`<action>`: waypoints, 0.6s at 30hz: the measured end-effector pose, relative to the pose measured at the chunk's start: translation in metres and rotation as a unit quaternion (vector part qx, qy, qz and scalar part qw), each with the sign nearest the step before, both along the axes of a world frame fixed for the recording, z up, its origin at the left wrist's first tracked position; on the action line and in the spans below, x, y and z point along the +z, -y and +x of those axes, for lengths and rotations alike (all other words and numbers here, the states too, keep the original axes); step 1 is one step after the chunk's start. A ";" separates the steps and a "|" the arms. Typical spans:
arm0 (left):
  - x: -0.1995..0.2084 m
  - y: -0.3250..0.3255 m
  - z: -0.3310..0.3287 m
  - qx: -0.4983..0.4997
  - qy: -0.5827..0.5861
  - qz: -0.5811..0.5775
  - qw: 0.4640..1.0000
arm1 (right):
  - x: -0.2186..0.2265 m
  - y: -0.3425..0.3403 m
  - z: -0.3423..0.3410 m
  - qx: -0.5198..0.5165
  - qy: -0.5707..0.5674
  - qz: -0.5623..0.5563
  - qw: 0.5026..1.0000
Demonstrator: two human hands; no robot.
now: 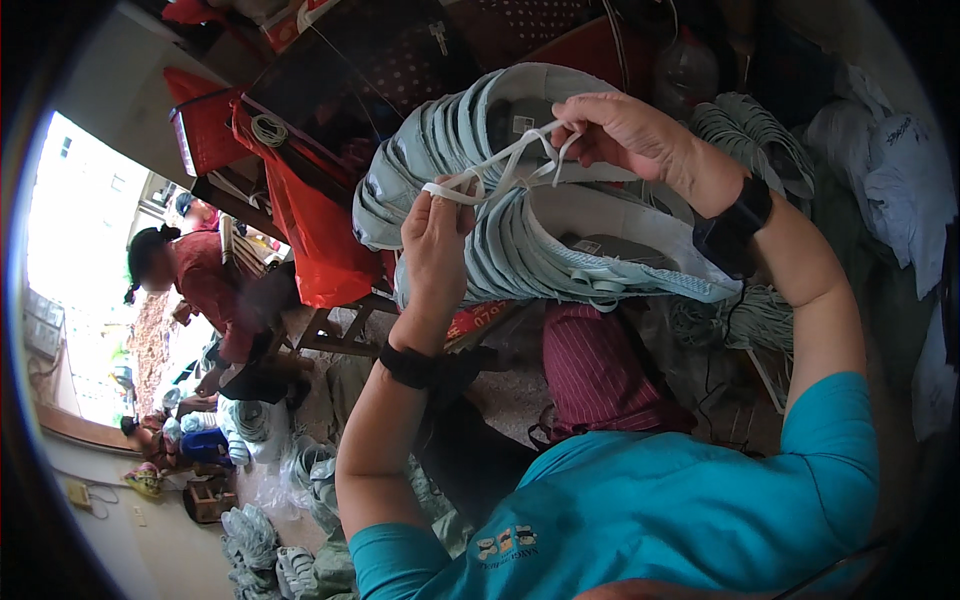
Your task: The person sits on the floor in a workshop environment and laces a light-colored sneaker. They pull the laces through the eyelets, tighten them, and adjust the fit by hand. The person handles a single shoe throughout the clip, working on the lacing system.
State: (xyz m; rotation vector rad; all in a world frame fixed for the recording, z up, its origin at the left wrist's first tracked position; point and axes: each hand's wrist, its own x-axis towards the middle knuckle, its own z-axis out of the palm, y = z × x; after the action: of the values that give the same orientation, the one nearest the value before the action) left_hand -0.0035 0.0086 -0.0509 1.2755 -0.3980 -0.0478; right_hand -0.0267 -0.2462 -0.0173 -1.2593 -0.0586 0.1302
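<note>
Two nested stacks of pale grey-green shoe uppers lie side by side before me, the far stack [430, 140] and the near stack [540, 250]. A white lace [515, 158] crosses above them in loose loops. My left hand [437, 240] pinches one loop of it between thumb and fingers, at the left end of the stacks. Over the far stack's right side, my right hand [630, 135] grips another part of the lace between bent fingertips. Whether the lace is knotted between the hands I cannot make out. Dark bands circle both wrists.
Red plastic bags [310, 230] hang at the left beside a wooden stand. More bundled uppers [755, 140] lie to the right, near white sacks [895, 190]. A person in red [215, 280] sits farther left by a bright opening. Bagged bundles [250, 535] cover the lower-left floor.
</note>
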 end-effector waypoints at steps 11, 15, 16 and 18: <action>0.032 0.008 0.007 -0.097 0.039 0.045 0.994 | 0.033 0.016 0.007 -0.038 0.261 -0.203 0.943; 0.045 0.020 -0.004 -0.072 0.041 0.040 0.996 | 0.034 -0.002 0.004 0.063 0.275 -0.263 0.923; 0.047 0.022 -0.007 -0.057 0.037 0.037 0.997 | 0.036 -0.009 0.001 0.087 0.291 -0.281 0.911; 0.048 0.022 -0.007 -0.057 0.040 0.036 0.997 | 0.035 -0.021 -0.002 0.130 0.264 -0.227 0.928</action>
State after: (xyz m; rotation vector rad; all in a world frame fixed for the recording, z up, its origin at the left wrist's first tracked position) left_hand -0.0101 -0.0129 -0.0029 1.3270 -0.5423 -0.1091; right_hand -0.0287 -0.2257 0.0177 -1.7190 -0.6979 0.0292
